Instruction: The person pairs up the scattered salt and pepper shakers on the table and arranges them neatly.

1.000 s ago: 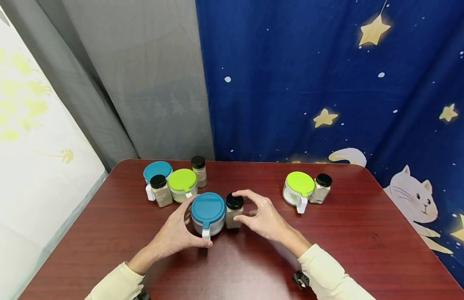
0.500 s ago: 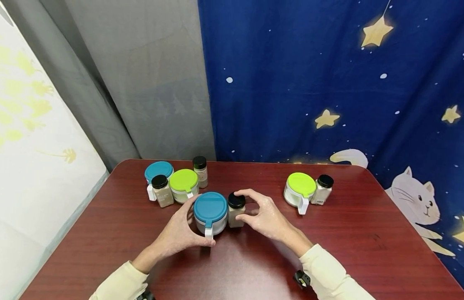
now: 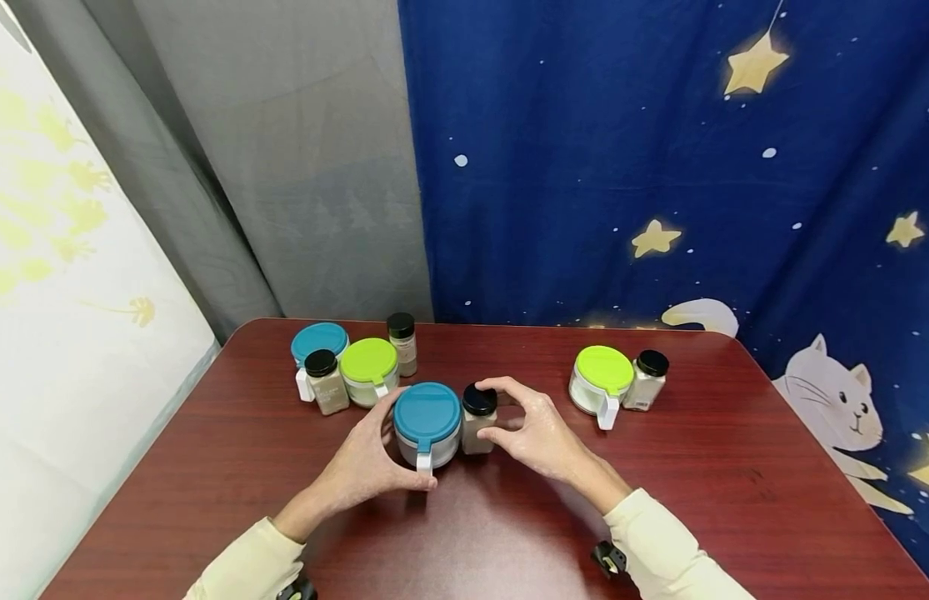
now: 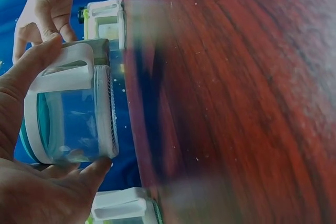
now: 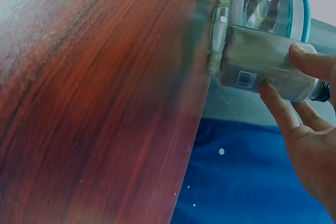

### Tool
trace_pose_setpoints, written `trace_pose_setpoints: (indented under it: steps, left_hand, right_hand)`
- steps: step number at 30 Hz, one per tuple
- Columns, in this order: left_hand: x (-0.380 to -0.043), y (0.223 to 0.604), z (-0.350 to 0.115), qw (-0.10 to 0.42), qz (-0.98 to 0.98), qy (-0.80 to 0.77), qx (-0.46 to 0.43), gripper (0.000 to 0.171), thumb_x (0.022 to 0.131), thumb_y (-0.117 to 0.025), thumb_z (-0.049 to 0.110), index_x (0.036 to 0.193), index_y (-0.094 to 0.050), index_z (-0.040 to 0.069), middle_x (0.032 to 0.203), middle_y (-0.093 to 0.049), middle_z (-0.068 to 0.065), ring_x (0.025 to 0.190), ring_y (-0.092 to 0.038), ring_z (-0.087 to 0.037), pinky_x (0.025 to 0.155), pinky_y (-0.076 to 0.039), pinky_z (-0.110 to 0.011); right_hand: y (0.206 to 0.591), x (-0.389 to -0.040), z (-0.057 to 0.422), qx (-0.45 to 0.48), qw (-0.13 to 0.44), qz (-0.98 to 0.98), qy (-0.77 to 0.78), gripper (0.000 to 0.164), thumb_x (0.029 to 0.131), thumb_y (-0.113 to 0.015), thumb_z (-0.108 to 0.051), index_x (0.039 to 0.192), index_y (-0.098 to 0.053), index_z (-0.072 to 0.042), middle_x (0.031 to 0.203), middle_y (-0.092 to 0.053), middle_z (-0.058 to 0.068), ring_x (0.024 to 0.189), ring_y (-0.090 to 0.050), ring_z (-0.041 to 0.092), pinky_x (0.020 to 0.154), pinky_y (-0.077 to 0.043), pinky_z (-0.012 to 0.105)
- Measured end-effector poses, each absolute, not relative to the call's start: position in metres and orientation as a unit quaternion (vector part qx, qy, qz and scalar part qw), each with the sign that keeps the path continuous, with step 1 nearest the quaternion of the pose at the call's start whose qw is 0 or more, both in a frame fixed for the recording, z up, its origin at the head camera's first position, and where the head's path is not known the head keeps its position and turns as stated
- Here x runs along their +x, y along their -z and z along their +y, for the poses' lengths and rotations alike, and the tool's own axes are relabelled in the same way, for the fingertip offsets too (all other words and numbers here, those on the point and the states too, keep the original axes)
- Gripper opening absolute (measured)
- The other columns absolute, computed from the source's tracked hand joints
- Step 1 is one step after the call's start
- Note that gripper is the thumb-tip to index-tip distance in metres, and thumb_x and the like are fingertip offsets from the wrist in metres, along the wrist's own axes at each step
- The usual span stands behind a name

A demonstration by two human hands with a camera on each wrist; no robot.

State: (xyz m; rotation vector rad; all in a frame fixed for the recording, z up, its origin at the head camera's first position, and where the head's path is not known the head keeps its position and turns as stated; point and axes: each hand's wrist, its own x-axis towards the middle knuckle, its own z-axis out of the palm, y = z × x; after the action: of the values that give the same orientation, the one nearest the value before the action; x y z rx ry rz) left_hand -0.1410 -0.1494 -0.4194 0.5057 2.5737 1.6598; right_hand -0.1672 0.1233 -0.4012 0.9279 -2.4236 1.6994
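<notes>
Carefully, a person is holding two containers at once above a dark red table [image 3: 464,542]. The left hand [image 3: 362,467] is gripping the blue pot [image 3: 428,412], its thumb resting at the white handle [image 3: 424,464] and its fingers curving around the opposite side. The right hand [image 3: 537,433] is pinching the jar [image 3: 475,423] between thumb and fingers. Pot and jar are sitting nearly upright between the two sets of fingers, just beside each other; whether they are touching, the views are not making plain. Both wrist views are showing the bases apart from the tabletop. Beyond the left fingertips, a green pot [image 3: 369,360], a spare jar [image 3: 329,393], a second blue pot [image 3: 319,337] and a shaker [image 3: 403,350] are clustering; well to the right of the right fingers, another green pot [image 3: 602,368] and a third jar [image 3: 643,387] are standing together. The step in hand is apparently a paired carry, and the next move is likely calling for matched, level lowering, the fingers parting only once both bases are resting firmly.
</notes>
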Motion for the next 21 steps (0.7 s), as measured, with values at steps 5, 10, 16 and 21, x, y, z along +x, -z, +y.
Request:
trace_pose_setpoints:
  steps: [5,10,16,21]
  left_hand:
    - [-0.1429,0.4195,-0.1461,0.021,0.828,-0.536,0.166,0.115,0.059,-0.101,0.018,0.153,-0.035,0.018,0.142,-0.051,-0.001,0.129,-0.052,-0.019,0.109,-0.04,-0.042]
    - [-0.1451,0.4208,-0.1444,0.018,0.826,-0.538,0.169,0.116,0.058,-0.102,0.017,0.153,-0.036,0.017,0.141,-0.052,-0.001,0.129,-0.053,-0.019,0.11,-0.039,-0.043]
    - [-0.1461,0.4217,-0.1422,0.023,0.819,-0.546,0.172,0.116,0.058,-0.102,0.014,0.153,-0.035,0.016,0.141,-0.053,-0.002,0.129,-0.053,-0.019,0.11,-0.039,-0.041]
    - [-0.1468,0.4212,-0.1398,0.027,0.82,-0.545,0.172,0.116,0.058,-0.101,0.015,0.153,-0.035,0.017,0.141,-0.053,-0.002,0.129,-0.053,-0.018,0.11,-0.039,-0.041]
  right_hand:
    - [0.4037,-0.1693,0.126,0.3,0.027,-0.785,-0.541,0.059,0.082,-0.083,0.004,0.134,-0.061,-0.015,0.13,-0.061,0.003,0.111,-0.061,0.019,0.083,-0.058,0.033]
    - [0.403,-0.1694,0.1285,0.3,0.029,-0.786,-0.539,0.058,0.083,-0.083,0.003,0.133,-0.061,-0.016,0.129,-0.062,0.003,0.112,-0.061,0.02,0.084,-0.057,0.032]
    - [0.4032,-0.1687,0.1311,0.297,0.023,-0.786,-0.542,0.058,0.084,-0.083,0.002,0.134,-0.061,-0.016,0.13,-0.061,0.004,0.111,-0.062,0.026,0.084,-0.057,0.033]
    - [0.4039,-0.1689,0.1331,0.295,0.023,-0.788,-0.539,0.058,0.083,-0.083,0.002,0.134,-0.061,-0.016,0.128,-0.062,0.004,0.108,-0.063,0.028,0.084,-0.057,0.032]
